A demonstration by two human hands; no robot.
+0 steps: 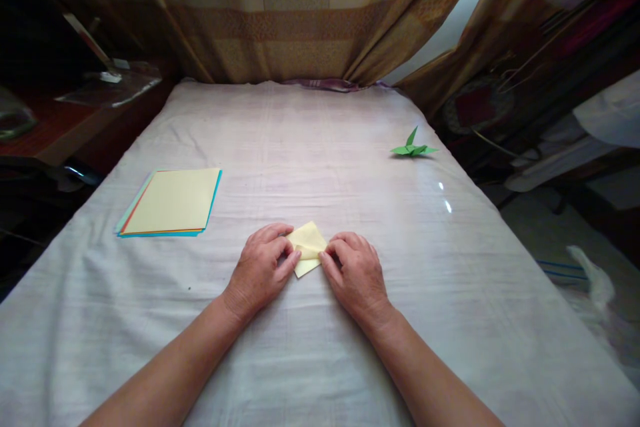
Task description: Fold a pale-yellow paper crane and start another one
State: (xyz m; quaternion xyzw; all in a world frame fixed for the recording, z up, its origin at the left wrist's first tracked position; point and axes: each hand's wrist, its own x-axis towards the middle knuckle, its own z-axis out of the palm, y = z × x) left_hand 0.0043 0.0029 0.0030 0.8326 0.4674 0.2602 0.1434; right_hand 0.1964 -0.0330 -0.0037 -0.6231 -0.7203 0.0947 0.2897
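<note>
A small piece of folded yellow paper (309,237) lies on the cloth-covered table, between my two hands. My left hand (263,261) grips its left edge, thumb on top and fingers curled at the side. On the opposite edge, my right hand (356,271) pinches the paper in the same way. A lower flap of the paper points toward me below the thumbs. The fingertips partly cover both side corners.
To the left lies a stack of coloured paper sheets (177,201), pale yellow on top. A green folded paper crane (413,149) stands at the back right. The white tablecloth (310,133) reaches a brown curtain (300,33). A wooden surface (75,123) adjoins at left.
</note>
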